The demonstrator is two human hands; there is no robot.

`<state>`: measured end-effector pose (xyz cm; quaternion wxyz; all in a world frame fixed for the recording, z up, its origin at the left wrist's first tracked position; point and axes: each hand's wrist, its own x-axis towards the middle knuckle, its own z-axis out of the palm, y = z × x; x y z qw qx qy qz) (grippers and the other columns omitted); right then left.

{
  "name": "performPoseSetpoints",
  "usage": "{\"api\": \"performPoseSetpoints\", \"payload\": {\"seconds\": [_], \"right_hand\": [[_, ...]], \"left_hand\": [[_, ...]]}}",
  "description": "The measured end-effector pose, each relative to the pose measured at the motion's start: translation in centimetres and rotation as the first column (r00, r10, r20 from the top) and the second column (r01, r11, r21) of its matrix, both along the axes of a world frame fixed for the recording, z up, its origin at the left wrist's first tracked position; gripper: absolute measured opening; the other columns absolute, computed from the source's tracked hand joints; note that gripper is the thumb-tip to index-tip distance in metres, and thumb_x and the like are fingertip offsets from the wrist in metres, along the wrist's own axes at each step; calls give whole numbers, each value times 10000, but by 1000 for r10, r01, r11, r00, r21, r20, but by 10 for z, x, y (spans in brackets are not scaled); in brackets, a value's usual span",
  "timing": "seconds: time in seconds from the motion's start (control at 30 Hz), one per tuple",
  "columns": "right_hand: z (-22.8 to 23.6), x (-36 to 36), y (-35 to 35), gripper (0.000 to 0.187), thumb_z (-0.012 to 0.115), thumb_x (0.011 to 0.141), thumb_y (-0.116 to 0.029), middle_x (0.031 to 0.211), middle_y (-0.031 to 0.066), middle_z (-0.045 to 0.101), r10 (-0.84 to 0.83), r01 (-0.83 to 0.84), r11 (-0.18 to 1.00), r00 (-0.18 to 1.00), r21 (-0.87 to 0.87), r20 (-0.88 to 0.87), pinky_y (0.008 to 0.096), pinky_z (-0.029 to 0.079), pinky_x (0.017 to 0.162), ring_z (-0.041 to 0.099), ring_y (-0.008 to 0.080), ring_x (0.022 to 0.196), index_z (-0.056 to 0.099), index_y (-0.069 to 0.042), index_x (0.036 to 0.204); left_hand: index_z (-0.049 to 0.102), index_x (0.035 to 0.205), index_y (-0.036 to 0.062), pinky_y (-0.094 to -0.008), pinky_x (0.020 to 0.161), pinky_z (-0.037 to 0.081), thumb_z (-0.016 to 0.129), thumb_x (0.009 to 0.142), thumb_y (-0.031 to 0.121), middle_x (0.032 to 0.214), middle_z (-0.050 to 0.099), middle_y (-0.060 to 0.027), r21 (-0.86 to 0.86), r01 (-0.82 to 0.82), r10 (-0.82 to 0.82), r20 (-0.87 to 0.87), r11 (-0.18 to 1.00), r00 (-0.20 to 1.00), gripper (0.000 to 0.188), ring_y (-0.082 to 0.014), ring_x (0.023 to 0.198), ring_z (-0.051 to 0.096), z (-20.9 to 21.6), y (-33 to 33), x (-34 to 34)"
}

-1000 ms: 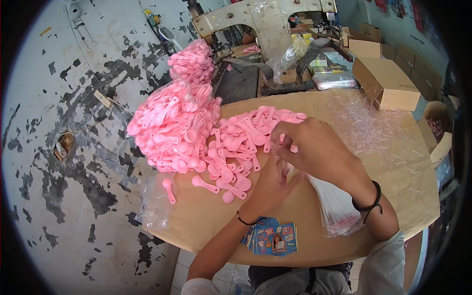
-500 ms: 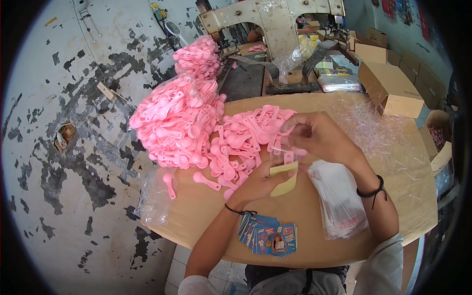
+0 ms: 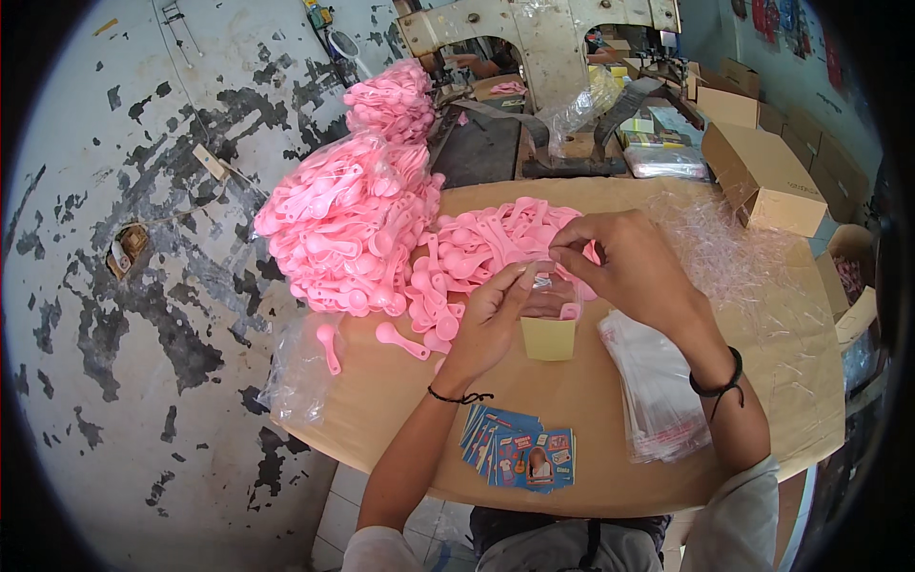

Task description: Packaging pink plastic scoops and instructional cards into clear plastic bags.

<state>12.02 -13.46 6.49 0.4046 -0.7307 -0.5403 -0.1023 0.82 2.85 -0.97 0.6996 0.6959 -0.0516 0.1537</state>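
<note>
Above the brown-covered table (image 3: 596, 400), a small clear bag (image 3: 551, 282) is being held up by its upper edge, with a yellow card (image 3: 549, 340) showing at its lower end. The edge is being pinched between the thumb and forefinger of the left hand (image 3: 489, 322). Near the bag's upper right corner, the right hand's (image 3: 629, 262) thumb and forefinger are being pressed together; whether film is being gripped cannot be told. Beyond, loose pink spoons (image 3: 477, 246) are lying heaped; nearer, blue cards (image 3: 505, 453) are lying overlapped.
</note>
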Motion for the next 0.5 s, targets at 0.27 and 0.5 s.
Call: {"api": "performPoseSetpoints", "payload": {"seconds": [0.27,0.5], "right_hand": [[-6,-7,6,160,707,775,-167,934,77,639,66,-72,997,949,6,308,379,496,787,592,286,947,713,-80,909],[-25,3,13,145,685,780,-155,887,79,656,47,-23,998,910,-65,412,383,488,827,598,260,938,708,-67,893]], "left_hand": [[450,1298,-48,-331,822,557,372,1042,182,1110,624,-144,167,-117,112,39,979,993,353,-238,912,689,0,-2,-4],[501,1226,-41,-306,683,481,424,972,37,897,605,-133,488,-179,183,39,855,982,276,-174,736,630,10,-3,-11]]}}
